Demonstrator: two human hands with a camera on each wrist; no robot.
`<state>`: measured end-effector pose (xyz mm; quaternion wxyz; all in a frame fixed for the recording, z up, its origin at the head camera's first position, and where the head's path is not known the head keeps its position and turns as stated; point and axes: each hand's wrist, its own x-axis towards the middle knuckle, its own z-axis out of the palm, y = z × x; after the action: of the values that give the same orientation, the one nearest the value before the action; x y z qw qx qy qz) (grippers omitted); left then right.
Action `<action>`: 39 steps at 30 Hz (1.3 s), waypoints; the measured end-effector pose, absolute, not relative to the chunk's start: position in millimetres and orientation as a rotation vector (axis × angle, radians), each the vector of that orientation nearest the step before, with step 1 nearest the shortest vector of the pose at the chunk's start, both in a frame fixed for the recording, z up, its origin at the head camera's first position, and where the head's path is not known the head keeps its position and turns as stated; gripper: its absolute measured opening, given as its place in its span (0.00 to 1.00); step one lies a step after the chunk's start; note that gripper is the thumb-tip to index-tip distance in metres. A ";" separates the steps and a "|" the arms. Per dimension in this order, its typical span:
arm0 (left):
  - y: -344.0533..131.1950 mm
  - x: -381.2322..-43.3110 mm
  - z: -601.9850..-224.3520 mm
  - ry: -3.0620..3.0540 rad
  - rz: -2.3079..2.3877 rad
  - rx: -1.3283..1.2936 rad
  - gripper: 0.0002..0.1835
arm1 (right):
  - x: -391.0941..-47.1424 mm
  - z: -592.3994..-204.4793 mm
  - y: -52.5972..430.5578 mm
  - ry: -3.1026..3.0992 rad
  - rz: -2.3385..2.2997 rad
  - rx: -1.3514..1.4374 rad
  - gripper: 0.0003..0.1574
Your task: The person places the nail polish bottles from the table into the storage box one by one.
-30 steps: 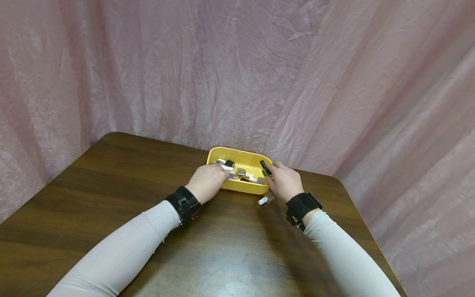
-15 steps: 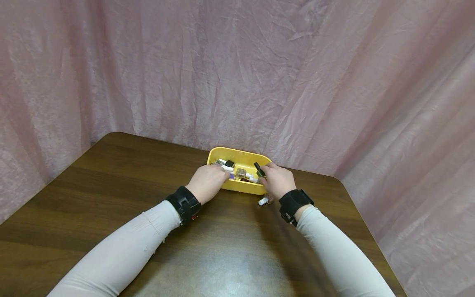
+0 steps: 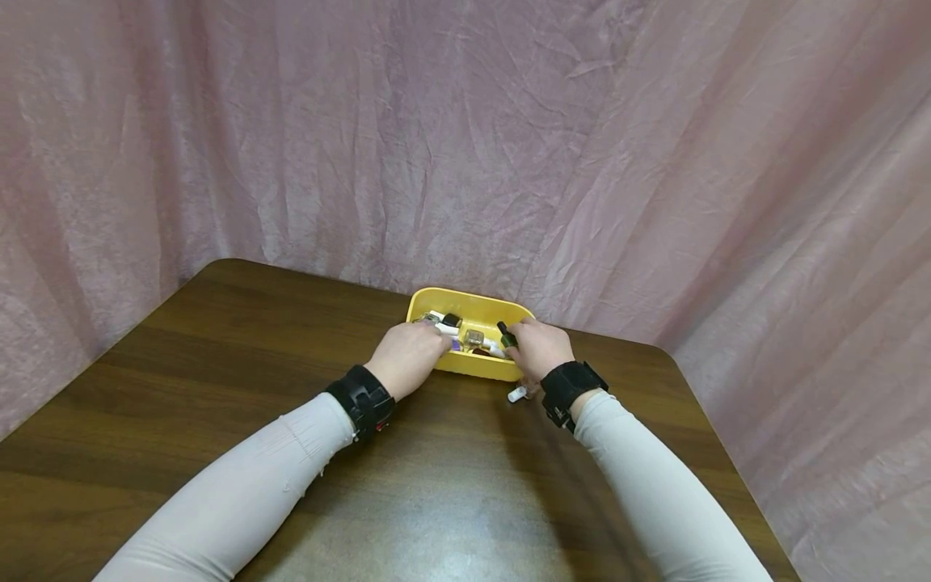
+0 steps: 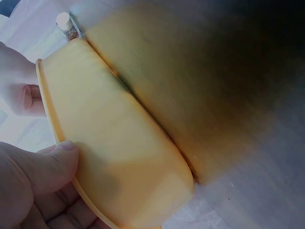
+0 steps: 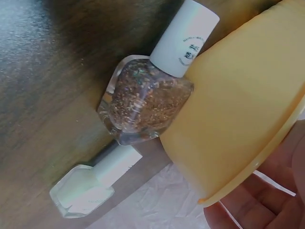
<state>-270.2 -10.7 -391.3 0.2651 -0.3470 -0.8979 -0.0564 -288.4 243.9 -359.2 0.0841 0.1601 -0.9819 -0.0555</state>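
A yellow plastic bin (image 3: 476, 366) holds several nail polish bottles, including a glittery one (image 3: 473, 337) and a black-capped one (image 3: 451, 321). My left hand (image 3: 407, 356) grips its left end; in the left wrist view the thumb (image 4: 62, 162) presses the outer wall and the fingers curl behind the rim. Over the bin's right end, my right hand (image 3: 541, 349) pinches a dark green nail polish bottle (image 3: 507, 335) with a black cap, tilted. That bottle is hidden in the right wrist view, where the right fingers (image 5: 262, 195) show behind the rim.
Outside the bin's right front corner lie a copper-glitter nail polish (image 5: 147, 102) with a white cap, against the wall, and a pale one (image 5: 83, 191) beside it. The brown wooden table (image 3: 407, 501) ends at a pink curtain (image 3: 465, 145) close behind the bin.
My right hand has moved left over the bin with the dark green nail polish, then settled slightly lower. My left hand has stayed on the bin's left end.
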 end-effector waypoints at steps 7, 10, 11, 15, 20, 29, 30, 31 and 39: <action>-10.4 -270.7 -390.9 -2.433 -0.137 -0.942 0.10 | -296.0 -359.1 242.8 -2.969 -0.196 0.471 0.22; -10.4 -270.6 -390.8 -2.436 -0.135 -0.942 0.10 | -297.4 -358.6 242.0 -2.989 -0.200 0.466 0.21; -10.4 -270.6 -390.9 -2.436 -0.135 -0.942 0.10 | -297.7 -358.4 241.9 -2.996 -0.202 0.466 0.21; -10.5 -270.4 -390.9 -2.434 -0.134 -0.941 0.10 | -297.1 -356.6 240.2 -3.025 -0.209 0.458 0.20; -10.2 -270.8 -390.8 -2.431 -0.118 -0.942 0.10 | -296.6 -356.7 239.2 -3.036 -0.204 0.454 0.20; -10.1 -270.5 -390.7 -2.433 -0.108 -0.941 0.10 | -296.6 -357.4 240.1 -3.043 -0.194 0.455 0.20; -10.1 -270.4 -390.5 -2.433 -0.109 -0.942 0.10 | -296.5 -357.6 240.1 -3.046 -0.194 0.454 0.20; -10.1 -270.3 -390.4 -2.432 -0.110 -0.942 0.10 | -296.4 -357.8 240.2 -3.049 -0.192 0.453 0.21; -9.5 -270.7 -390.0 -2.440 -0.103 -0.941 0.10 | -294.9 -357.5 239.4 -3.043 -0.179 0.463 0.21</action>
<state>-270.7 -9.5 -390.0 0.2592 -0.3474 -0.9004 -0.0381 -294.9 239.4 -357.5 0.0293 0.1500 -0.9865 -0.0580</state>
